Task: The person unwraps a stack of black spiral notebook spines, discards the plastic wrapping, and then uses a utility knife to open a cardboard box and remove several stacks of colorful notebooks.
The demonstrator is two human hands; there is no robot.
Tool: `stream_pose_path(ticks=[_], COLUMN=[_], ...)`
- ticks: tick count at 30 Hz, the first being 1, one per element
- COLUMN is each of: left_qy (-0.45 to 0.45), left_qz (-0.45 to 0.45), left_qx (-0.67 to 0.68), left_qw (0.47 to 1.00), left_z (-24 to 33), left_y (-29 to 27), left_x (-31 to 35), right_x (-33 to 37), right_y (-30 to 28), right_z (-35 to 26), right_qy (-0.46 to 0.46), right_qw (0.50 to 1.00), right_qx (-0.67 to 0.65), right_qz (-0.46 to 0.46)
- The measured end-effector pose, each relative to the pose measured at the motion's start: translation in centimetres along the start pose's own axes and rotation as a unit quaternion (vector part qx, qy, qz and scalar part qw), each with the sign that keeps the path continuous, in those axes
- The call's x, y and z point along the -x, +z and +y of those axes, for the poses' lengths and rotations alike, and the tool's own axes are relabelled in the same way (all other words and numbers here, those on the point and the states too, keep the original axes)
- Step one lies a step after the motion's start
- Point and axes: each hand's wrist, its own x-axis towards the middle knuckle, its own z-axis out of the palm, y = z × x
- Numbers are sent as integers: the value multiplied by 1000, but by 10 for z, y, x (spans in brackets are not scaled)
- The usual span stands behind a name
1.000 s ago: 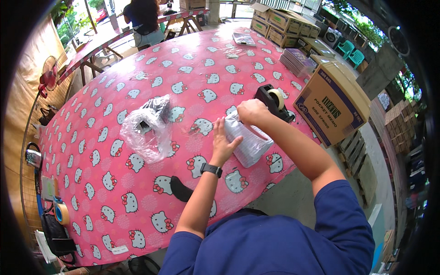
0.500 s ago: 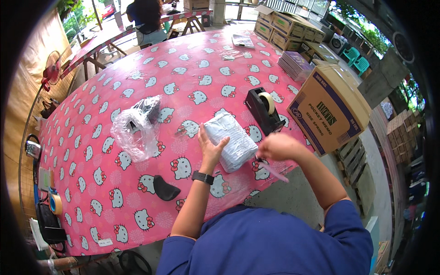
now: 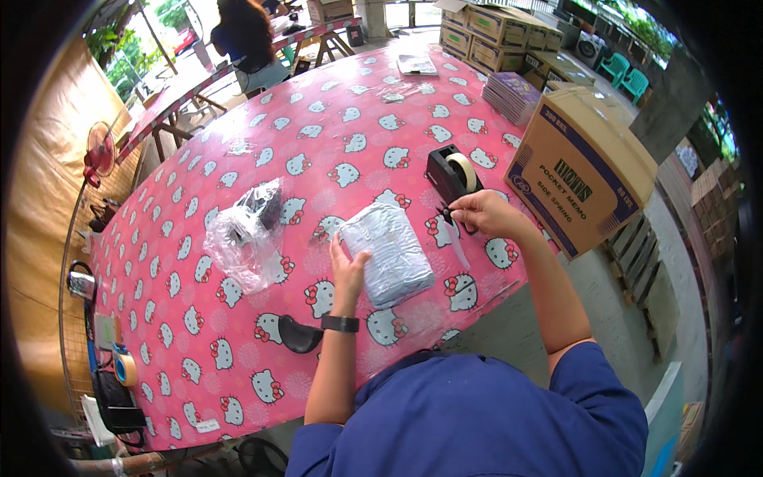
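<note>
A flat parcel (image 3: 389,250) wrapped in pale grey-blue plastic lies on the pink tablecloth before me. My left hand (image 3: 347,270) grips its left edge, thumb over the top and fingers along the side. Right of the parcel and above the cloth, my right hand (image 3: 486,213) pinches a small dark tool that looks like scissors (image 3: 470,229); the fingers partly hide it. A pale pinkish strip (image 3: 458,248) hangs below that hand. Just beyond stands a black tape dispenser (image 3: 451,172) with a roll of clear tape.
Crumpled clear plastic (image 3: 246,238) and a black curved object (image 3: 300,335) lie to the left. A large carton (image 3: 584,171) stands at the right, with stacked notebooks (image 3: 510,97) and more cartons (image 3: 497,36) behind. A tan tape roll (image 3: 125,367) sits at the left edge. Another person (image 3: 242,40) is far off.
My right hand has moved up and away from the parcel's near right corner toward the tape dispenser, with the strip hanging from it. My left hand stays at the parcel's edge. The whole view has shifted slightly.
</note>
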Motion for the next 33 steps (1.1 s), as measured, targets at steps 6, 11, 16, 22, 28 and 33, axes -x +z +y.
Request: stream_pose_path(ticks=[6, 11, 16, 22, 28, 33], left_qy=[122, -60, -14, 8, 21, 32], left_qz=[82, 47, -60, 17, 65, 89], left_qx=[-447, 89, 159, 116, 125, 68], left_qw=[882, 993, 985, 993, 990, 993], left_z=[13, -15, -28, -35, -39, -48], left_y=[64, 27, 15, 13, 23, 20], left_x=[10, 3, -26, -42, -50, -58], right_x=[10, 22, 29, -24, -80, -82], right_y=[19, 36, 31, 52, 92, 117], right_z=[10, 51, 15, -69, -104, -101], right_qy=[10, 25, 22, -81, 32, -6], right_qw=[998, 994, 992, 919, 854, 829], right_qx=[-46, -75, -119, 384, 513, 554], right_qz=[38, 69, 31, -33, -86, -83])
